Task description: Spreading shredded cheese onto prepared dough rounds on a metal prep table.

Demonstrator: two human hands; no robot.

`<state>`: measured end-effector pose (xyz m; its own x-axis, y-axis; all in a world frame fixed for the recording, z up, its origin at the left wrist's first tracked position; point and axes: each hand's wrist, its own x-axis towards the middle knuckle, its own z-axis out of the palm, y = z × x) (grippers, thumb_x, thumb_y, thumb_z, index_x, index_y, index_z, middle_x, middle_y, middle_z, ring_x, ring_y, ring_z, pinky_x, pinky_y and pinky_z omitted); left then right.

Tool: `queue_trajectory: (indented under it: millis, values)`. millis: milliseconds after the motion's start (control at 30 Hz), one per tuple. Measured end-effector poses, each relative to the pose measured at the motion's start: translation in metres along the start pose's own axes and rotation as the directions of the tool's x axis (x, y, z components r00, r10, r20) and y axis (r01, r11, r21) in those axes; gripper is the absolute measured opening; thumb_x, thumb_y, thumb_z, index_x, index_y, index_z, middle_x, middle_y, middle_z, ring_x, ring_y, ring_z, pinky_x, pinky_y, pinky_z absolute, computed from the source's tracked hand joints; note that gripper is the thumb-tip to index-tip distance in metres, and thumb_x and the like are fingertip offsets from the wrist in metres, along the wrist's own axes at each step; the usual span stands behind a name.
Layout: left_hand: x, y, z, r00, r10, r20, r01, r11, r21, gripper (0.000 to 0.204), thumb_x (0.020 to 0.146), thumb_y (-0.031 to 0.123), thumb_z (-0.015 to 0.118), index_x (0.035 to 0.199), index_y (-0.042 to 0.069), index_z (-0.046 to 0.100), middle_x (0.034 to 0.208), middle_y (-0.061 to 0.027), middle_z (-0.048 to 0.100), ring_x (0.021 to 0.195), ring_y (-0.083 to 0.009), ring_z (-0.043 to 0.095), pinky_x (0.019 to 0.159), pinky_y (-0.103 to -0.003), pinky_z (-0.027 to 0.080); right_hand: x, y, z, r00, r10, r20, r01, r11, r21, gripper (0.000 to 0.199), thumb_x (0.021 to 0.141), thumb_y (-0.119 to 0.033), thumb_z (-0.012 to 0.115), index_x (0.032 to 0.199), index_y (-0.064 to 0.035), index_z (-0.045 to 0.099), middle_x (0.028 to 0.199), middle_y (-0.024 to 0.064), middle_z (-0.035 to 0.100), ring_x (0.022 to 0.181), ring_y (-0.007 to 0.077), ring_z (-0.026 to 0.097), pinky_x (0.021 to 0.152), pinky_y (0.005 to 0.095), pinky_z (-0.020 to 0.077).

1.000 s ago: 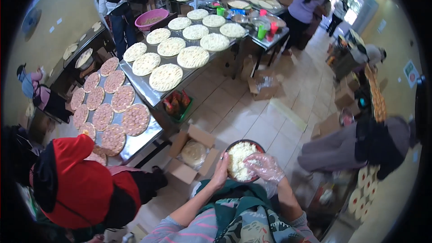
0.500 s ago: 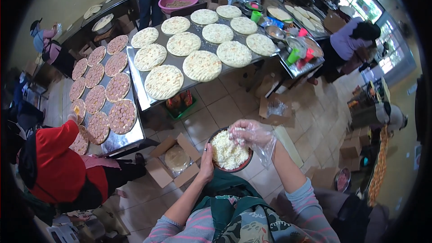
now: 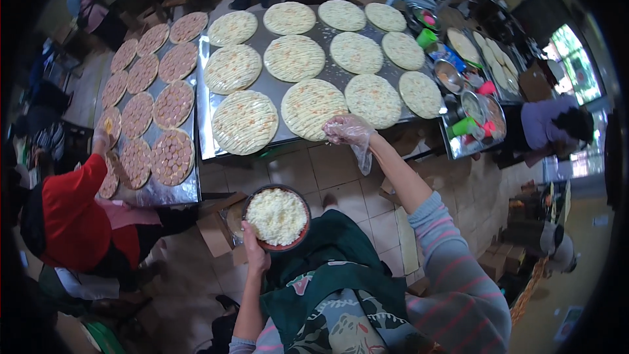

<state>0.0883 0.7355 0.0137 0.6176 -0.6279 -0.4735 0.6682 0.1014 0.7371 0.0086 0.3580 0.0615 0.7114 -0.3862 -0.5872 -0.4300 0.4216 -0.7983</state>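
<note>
My left hand [image 3: 255, 249] grips the near left side of a round dark bowl [image 3: 283, 248], thumb at its rim. White grated cheese [image 3: 278, 215] fills the bowl. In a clear plastic glove, my right hand [image 3: 348, 131] reaches out over the table's near edge, fingers bunched downward around a little grated cheese. It is just above the near right edge of a pizza [image 3: 313, 106] with pale topping and orange bits. Another topped pizza [image 3: 373, 101] lies to the right of that one, and a third [image 3: 245, 122] to its left.
More pale-topped pizzas stand in rows on the metal table [image 3: 208, 132]. On the left table, several pizzas carry pink sausage slices [image 3: 172, 156]; a co-worker in a red top [image 3: 72, 213] reaches over them. Bowls and green cups [image 3: 462, 126] crowd the right end. A cardboard box [image 3: 215, 235] sits below.
My right hand has gone from the bowl to above the near pizza edge. My left hand has shifted left and slightly down with the bowl. The view has moved nearer the table.
</note>
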Motion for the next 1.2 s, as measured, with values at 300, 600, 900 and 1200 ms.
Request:
queue_trajectory:
  millis: [300,600,900,1200]
  values:
    - [-0.016,-0.006,0.024,0.926,0.144,-0.349,-0.192,0.975,-0.108,0.064,0.094,0.053,0.03,0.133,0.003,0.035,0.13,-0.0129,0.046,0.117,-0.0246,0.049,0.099,-0.038,0.039,0.123,-0.028,-0.055,0.939,-0.343,-0.006,0.195,0.55,-0.812,0.024,0.074,-0.019,0.065,0.095,-0.0071,0.067,0.08,0.0089,0.067,0.073,0.0188,0.065,0.068,0.0314,0.0508]
    - [0.014,-0.02,0.115,0.806,0.177,-0.564,-0.361,0.903,-0.232,0.06,0.097,0.048,0.028,0.136,0.003,0.029,0.135,-0.0129,0.041,0.122,-0.0251,0.044,0.102,-0.039,0.036,0.158,-0.034,-0.048,0.834,-0.416,0.362,0.49,0.26,-0.832,0.019,0.074,-0.011,0.061,0.092,-0.0082,0.066,0.087,0.0144,0.066,0.082,0.0261,0.065,0.073,0.035,0.05]
    - [0.035,-0.032,0.155,0.781,0.199,-0.592,-0.419,0.869,-0.263,0.06,0.096,0.049,0.028,0.136,0.006,0.031,0.134,-0.0109,0.044,0.12,-0.0247,0.047,0.101,-0.039,0.037,0.177,-0.062,-0.073,0.853,-0.311,0.419,0.504,0.286,-0.815,0.016,0.076,-0.007,0.06,0.091,-0.0062,0.066,0.081,0.0144,0.065,0.073,0.0259,0.063,0.068,0.0334,0.0495]
    - [0.038,-0.032,0.169,0.757,0.214,-0.617,-0.448,0.858,-0.252,0.058,0.097,0.048,0.029,0.135,0.005,0.032,0.133,-0.0114,0.045,0.119,-0.0242,0.048,0.101,-0.039,0.038,0.209,-0.064,-0.051,0.871,-0.267,0.413,0.481,0.292,-0.827,0.015,0.077,-0.009,0.057,0.088,-0.0085,0.066,0.082,0.0149,0.065,0.08,0.0285,0.063,0.072,0.0363,0.0499]
